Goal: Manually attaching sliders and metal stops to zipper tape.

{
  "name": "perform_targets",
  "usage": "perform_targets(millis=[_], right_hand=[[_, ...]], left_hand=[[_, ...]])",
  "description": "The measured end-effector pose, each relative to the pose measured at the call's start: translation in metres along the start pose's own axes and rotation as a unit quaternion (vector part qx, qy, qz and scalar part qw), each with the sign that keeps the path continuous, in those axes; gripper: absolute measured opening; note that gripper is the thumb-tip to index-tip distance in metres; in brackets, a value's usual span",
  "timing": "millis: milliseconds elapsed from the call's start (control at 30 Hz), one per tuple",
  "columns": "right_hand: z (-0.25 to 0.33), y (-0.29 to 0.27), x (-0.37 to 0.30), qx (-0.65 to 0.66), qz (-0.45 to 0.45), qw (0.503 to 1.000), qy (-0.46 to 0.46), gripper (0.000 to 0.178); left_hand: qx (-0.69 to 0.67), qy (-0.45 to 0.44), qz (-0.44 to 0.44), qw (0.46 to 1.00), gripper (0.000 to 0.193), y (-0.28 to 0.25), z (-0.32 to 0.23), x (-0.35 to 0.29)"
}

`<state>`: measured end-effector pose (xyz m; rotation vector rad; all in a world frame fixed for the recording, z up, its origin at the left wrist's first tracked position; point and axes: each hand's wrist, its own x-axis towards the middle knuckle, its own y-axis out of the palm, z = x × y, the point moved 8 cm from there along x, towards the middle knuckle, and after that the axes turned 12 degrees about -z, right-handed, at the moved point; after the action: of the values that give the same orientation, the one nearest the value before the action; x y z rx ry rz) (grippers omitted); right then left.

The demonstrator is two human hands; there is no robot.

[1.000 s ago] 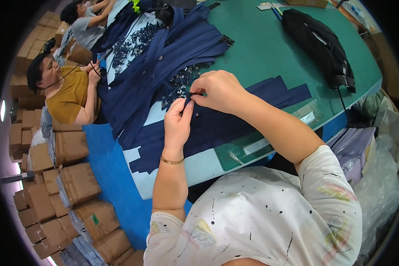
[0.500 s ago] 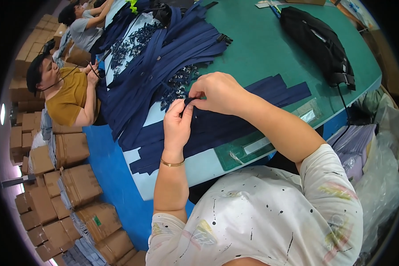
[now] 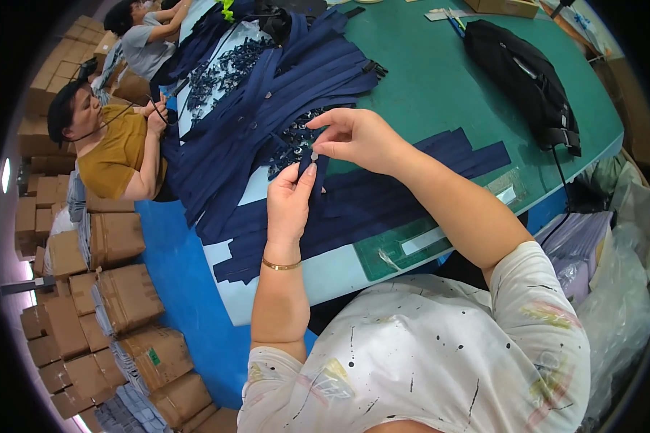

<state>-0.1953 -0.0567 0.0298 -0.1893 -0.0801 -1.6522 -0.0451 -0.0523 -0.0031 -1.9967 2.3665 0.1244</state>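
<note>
My left hand (image 3: 289, 200) is closed, its thumb and fingers pinching the end of a narrow navy fabric strip (image 3: 306, 160). A small shiny metal piece (image 3: 314, 155) shows at the strip's tip; its exact kind is too small to make out. Just above it is my right hand (image 3: 361, 141), thumb and index finger apart, the thumb tip close to the metal piece. Whether it touches cannot be seen. Behind my hands lies a heap of small dark and shiny metal pieces (image 3: 285, 148). Long navy strips (image 3: 267, 101) are piled beside it, and more navy strips (image 3: 361, 198) lie flat under my forearms.
A black bag (image 3: 520, 79) lies at the right on the green table mat (image 3: 412, 72). Another heap of small dark pieces (image 3: 227, 68) is at the far left. A person in a mustard shirt (image 3: 115, 155) works across the left edge. Cardboard boxes (image 3: 133, 296) stand on the floor.
My right thumb and index finger have parted and moved slightly off the strip end. The shiny metal piece at the tip now shows. My left hand keeps its pinch.
</note>
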Motion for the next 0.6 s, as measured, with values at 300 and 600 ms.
perform_targets(millis=[300, 600], right_hand=[[-0.005, 0.015, -0.002, 0.087, 0.038, 0.995, 0.003, 0.020], [-0.020, -0.013, 0.008, 0.096, -0.027, 0.985, 0.139, 0.050]], left_hand=[[0.072, 0.082, 0.000, 0.994, 0.015, -0.004, -0.009, 0.004], [0.094, 0.075, 0.017, 0.993, 0.015, -0.005, -0.013, 0.002]])
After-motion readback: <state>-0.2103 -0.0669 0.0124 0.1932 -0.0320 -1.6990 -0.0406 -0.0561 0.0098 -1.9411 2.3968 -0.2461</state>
